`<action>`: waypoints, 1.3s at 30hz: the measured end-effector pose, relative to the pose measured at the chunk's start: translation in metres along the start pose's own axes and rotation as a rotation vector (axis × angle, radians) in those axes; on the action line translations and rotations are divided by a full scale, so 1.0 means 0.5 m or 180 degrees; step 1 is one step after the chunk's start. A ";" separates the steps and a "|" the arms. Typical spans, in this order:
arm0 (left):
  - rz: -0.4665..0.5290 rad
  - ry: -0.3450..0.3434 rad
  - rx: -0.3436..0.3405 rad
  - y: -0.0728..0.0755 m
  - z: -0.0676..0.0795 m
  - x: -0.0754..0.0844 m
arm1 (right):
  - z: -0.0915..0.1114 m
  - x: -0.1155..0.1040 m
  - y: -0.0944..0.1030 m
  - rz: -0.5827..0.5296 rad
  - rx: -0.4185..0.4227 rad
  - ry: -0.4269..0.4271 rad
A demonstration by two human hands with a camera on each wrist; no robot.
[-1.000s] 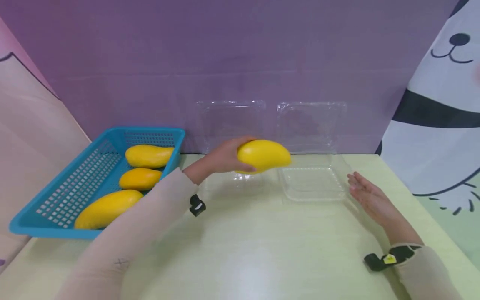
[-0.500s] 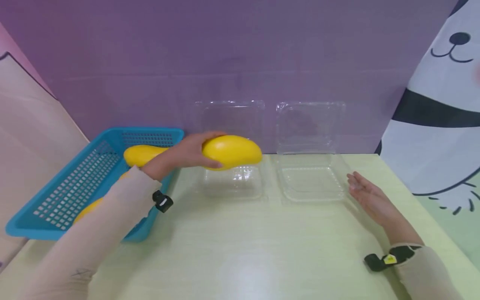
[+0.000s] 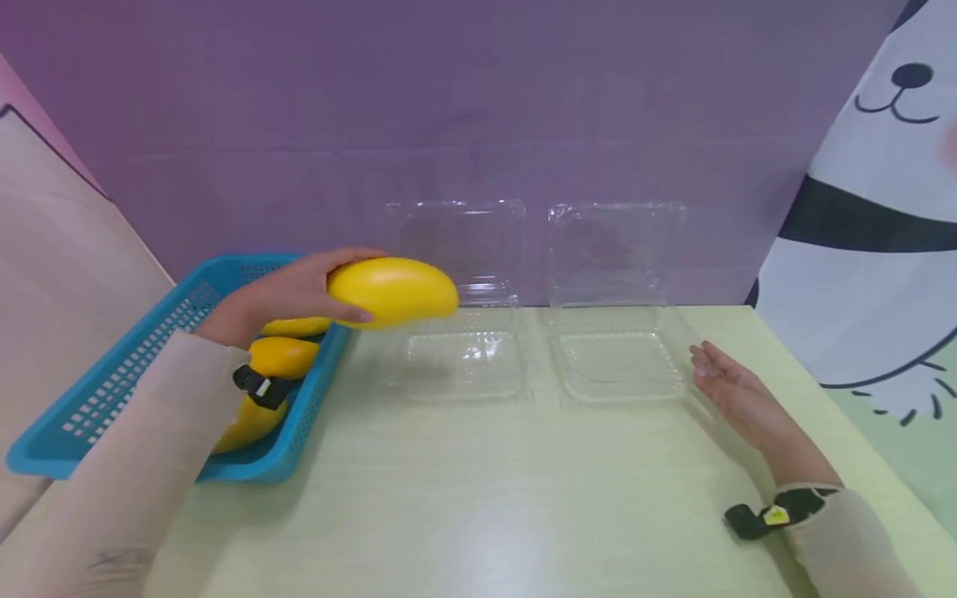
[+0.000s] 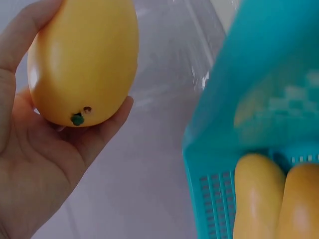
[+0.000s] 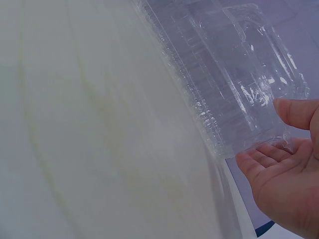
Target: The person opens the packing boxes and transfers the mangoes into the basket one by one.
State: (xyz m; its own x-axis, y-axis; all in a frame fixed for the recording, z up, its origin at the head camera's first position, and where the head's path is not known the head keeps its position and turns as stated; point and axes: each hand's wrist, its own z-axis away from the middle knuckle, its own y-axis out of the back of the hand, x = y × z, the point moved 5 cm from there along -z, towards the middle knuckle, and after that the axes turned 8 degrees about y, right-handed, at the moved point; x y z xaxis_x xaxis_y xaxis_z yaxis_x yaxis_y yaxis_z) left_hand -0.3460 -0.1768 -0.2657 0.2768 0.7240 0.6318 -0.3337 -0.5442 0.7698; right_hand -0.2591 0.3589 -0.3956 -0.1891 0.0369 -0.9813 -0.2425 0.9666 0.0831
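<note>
My left hand point(image 3: 292, 291) grips a yellow mango point(image 3: 396, 291) around one end, holding it in the air just right of the blue basket point(image 3: 302, 436). In the left wrist view the green stem spot of this mango point(image 4: 84, 59) faces the camera. Several more mangoes point(image 3: 284, 357) lie in the basket, partly hidden by my forearm. Beside the right-hand clear plastic clamshell box point(image 3: 624, 394) is my right hand point(image 3: 736, 399), fingers loosely extended. The right wrist view puts thumb and fingertips point(image 5: 249, 162) at the edge of that box point(image 5: 224, 64); firm contact is unclear.
A second clear clamshell box point(image 3: 463, 394) stands left of the first. Both lids are raised at the back, near the purple backdrop point(image 3: 463, 100). The pale table point(image 3: 478, 482) extends in front of them. A panda-patterned cloth point(image 3: 860, 282) hangs at the right.
My left hand has carried the mango leftward, from above the area between the two boxes toward the blue basket. The right hand stays where it was.
</note>
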 end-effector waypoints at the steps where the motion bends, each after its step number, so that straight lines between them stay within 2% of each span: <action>1: -0.0002 -0.0004 0.0027 0.009 0.003 -0.006 | 0.000 0.000 0.000 0.0005 -0.0003 0.0006; 4: -0.0001 0.0011 0.0126 0.033 0.010 -0.030 | -0.001 -0.002 0.000 0.0017 -0.0009 0.0013; 7: 0.0057 0.0136 0.0183 0.051 0.018 -0.057 | -0.001 -0.003 0.001 0.0022 -0.0009 -0.0007; 11: 0.0161 0.0333 0.0223 0.068 0.032 -0.090 | -0.003 -0.004 0.002 0.0007 -0.0009 -0.0015; 15: 0.0160 0.0384 0.0302 0.081 0.043 -0.118 | -0.003 -0.005 0.003 -0.0034 0.0013 0.0012; 22: 0.0177 0.0497 0.0406 0.097 0.060 -0.163 | -0.005 -0.004 0.002 0.0008 0.0006 0.0017; 31: 0.0009 0.0578 0.0339 0.104 0.069 -0.212 | -0.007 -0.006 0.001 0.0113 -0.0004 -0.0014; 39: -0.0006 0.0755 0.0304 0.110 0.085 -0.250 | -0.004 -0.004 -0.002 0.0138 0.0007 -0.0074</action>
State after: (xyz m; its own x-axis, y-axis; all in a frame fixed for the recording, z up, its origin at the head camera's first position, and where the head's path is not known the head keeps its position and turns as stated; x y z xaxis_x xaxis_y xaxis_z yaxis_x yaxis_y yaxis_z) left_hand -0.3605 -0.3151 -0.2986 0.0544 0.7982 0.5999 -0.2437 -0.5721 0.7832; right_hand -0.2603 0.3575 -0.3935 -0.1771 0.0847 -0.9805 -0.2323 0.9645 0.1253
